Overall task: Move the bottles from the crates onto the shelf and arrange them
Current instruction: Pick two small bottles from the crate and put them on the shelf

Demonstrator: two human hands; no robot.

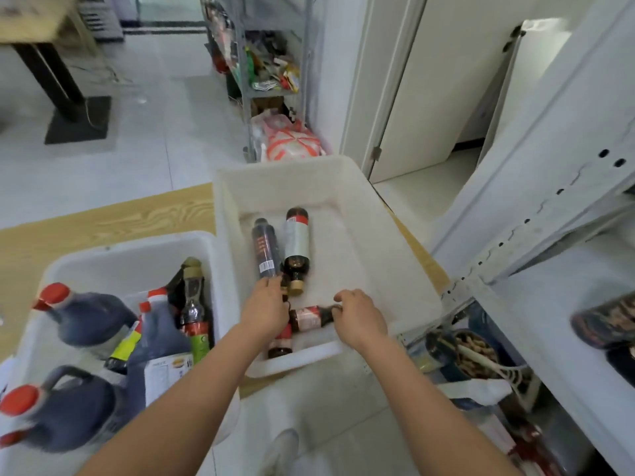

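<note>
motion blur softens every label. the left hand [264,309] covers the cap end of a tall dark bottle with a dark label [266,249]; i cannot tell whether its fingers clasp it or only touch. its wrist hides most of a small dark bottle [280,347]. the right hand [360,316] curls round the neck of a short dark bottle with a red-and-white label [307,317], lying crosswise between both hands in the right-hand white plastic crate [395,269]. the white metal shelf [549,214] is cut off at the right.
</note>
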